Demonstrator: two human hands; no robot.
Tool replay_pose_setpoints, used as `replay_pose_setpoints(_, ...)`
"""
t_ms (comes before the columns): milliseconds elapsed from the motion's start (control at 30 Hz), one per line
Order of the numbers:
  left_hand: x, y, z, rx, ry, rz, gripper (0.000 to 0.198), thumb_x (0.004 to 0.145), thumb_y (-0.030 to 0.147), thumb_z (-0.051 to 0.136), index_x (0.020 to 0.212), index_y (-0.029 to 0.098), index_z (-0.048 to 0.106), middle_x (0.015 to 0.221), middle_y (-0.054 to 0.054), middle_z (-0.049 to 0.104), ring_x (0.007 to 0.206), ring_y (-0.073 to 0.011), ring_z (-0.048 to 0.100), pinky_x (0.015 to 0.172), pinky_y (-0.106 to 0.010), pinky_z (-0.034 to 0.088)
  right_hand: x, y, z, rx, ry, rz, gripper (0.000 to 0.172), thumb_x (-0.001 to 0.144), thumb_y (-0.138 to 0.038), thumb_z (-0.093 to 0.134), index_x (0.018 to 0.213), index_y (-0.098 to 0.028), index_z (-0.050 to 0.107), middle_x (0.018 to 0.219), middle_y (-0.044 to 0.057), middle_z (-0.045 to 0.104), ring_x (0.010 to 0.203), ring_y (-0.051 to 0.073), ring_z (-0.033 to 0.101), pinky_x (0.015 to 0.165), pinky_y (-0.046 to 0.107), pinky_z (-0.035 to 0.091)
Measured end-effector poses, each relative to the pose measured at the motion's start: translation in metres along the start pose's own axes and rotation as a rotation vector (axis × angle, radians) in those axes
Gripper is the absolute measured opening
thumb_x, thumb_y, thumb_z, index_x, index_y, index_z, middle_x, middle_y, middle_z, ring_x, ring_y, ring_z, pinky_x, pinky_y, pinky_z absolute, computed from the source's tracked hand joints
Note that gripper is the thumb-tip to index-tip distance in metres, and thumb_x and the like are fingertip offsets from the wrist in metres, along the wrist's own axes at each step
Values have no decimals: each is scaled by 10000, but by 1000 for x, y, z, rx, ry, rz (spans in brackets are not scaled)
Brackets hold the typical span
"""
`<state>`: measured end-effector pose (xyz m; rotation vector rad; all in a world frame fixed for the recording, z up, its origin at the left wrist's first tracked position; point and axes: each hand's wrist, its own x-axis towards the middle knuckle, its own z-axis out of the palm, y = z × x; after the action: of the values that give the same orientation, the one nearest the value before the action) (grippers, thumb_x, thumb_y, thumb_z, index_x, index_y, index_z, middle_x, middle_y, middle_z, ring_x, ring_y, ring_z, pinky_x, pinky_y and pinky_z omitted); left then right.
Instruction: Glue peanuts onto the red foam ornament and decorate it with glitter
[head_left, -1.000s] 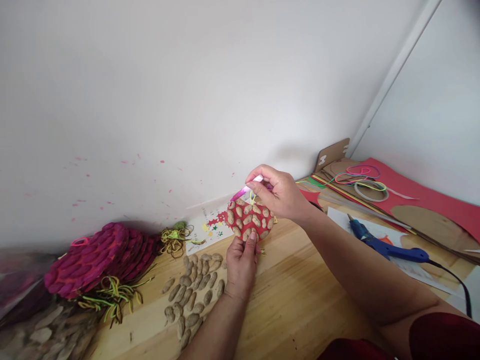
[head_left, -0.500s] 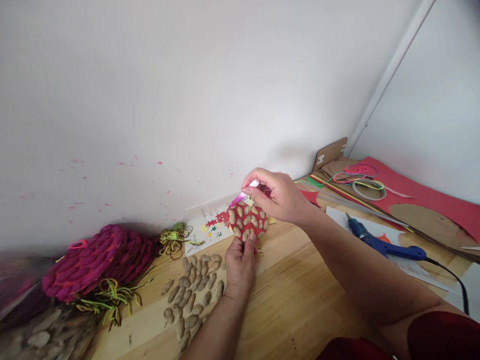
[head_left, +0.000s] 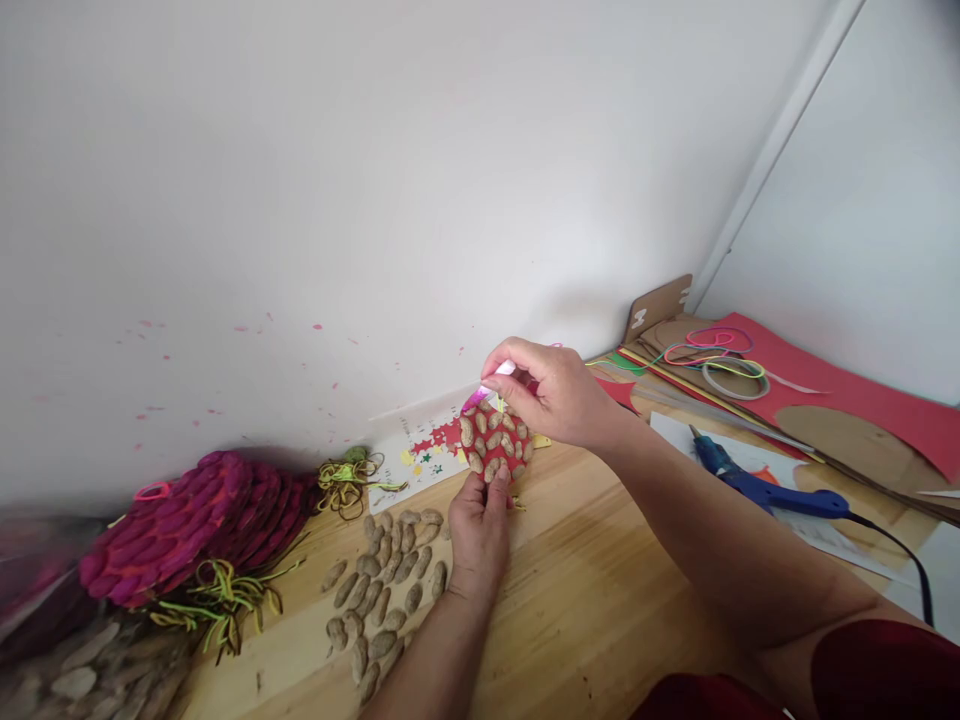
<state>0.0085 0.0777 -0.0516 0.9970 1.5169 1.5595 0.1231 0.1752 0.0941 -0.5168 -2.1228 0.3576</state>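
My left hand [head_left: 481, 525] is closed on the lower edge of a round red disc [head_left: 507, 437] covered with peanuts, thumb on its front, holding it tilted up above the table. My right hand [head_left: 544, 390] pinches a paintbrush [head_left: 491, 382] with a white handle and a magenta end. The brush's magenta end is at the disc's upper left edge, close to the peanuts there; whether it touches one I cannot tell. Part of the disc's upper right is hidden behind my right hand. Loose unpainted peanuts [head_left: 390, 565] lie on the table left of my left forearm.
Magenta peanut-covered discs [head_left: 169, 525] are stacked at the left, with yellow-green yarn [head_left: 225, 605] beside them. A blue glue gun [head_left: 765, 490] with a cord lies at the right. Behind it are red sheets [head_left: 847, 400], cardboard and coloured cord. A white wall rises behind the table.
The disc and the brush have shifted very slightly. Both hands keep the same hold, and the things on the table stay put.
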Motion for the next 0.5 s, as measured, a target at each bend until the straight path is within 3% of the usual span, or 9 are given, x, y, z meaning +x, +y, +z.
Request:
replay_pose_setpoints(133,-1,4,1,-12,-3,-7,493,807,651,663,674,182,591,574,36,477,573,-120,390,567,-249,328,0,1,-2,0,38,13,80,935,-233,593,891,-180,634,716,-21,635,554,90,471,561,227,349)
replay_pose_setpoints(333,0,5,1,-23,17,-6,493,782,654,687,670,180,612,579,26,503,583,-128,418,579,-252,350,0,-2,-3,7,-25,5,75,933,-234,597,895,-185,638,682,-33,623,535,88,452,558,229,345)
replay_pose_setpoints(500,0,3,0,-20,1,13,473,806,634,675,686,180,620,587,28,508,582,-126,412,578,-249,355,1,1,-4,-17,27,15,72,934,-223,597,893,-178,637,717,-21,638,557,89,479,566,228,354)
